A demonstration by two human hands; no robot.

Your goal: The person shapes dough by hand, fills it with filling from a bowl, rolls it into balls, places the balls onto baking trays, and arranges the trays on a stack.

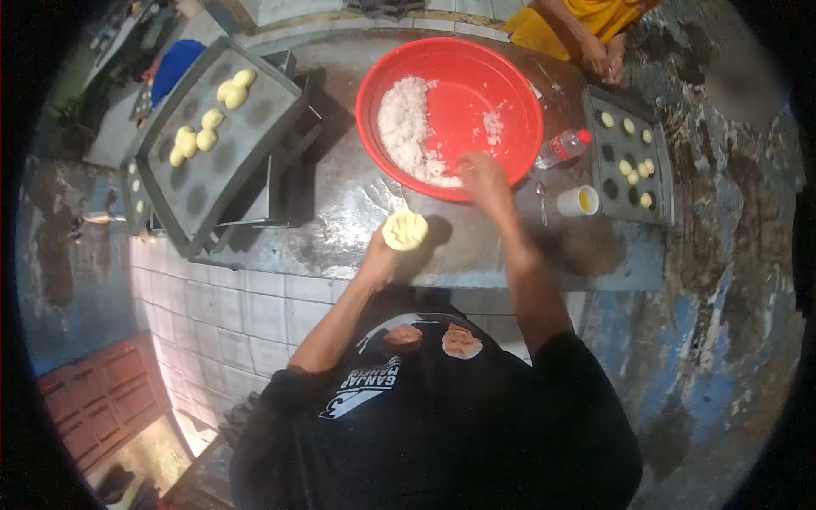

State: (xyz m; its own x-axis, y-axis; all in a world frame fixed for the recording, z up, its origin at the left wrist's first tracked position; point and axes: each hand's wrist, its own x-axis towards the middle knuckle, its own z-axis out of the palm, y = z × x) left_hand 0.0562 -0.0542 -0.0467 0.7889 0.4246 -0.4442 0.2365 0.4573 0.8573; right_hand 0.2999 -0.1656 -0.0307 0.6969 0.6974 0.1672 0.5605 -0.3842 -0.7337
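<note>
Pale yellow dough (405, 230) sits cupped in your left hand (380, 257); beyond it and to its right, your right hand (483, 174) is over the near rim of the red basin (463, 89); whether those blurred fingers pinch anything, I cannot tell; white shreds (404, 123) lie left of them, a bottle (562, 150) right.

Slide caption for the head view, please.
Left hand holding a round pale-yellow dough piece; right hand over a round red plastic basin containing white shreds.
</note>
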